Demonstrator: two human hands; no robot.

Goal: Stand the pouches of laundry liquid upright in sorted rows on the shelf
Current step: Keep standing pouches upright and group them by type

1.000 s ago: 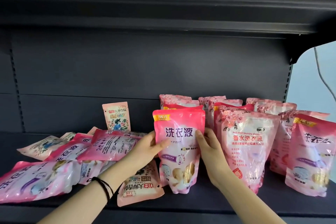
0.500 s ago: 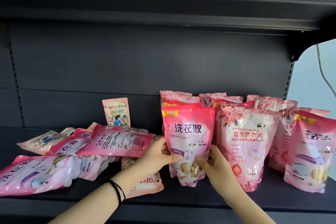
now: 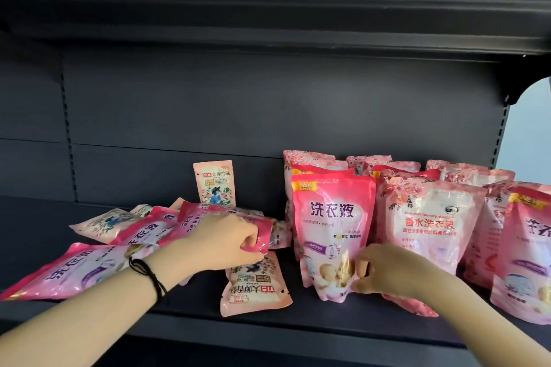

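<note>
Dark grey back panel (image 3: 268,104), slotted upright (image 3: 499,140), overhead shelf board (image 3: 268,3); pale wall (image 3: 530,134) at right

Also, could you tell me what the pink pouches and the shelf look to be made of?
The standing pink pouch, pinched by the right hand, and the lying pink pouch gripped by the left hand look like glossy flexible plastic film: they glint and wrinkle. The shelf looks like dark matt-coated metal, judging by its slotted uprights; that is less sure.
</note>
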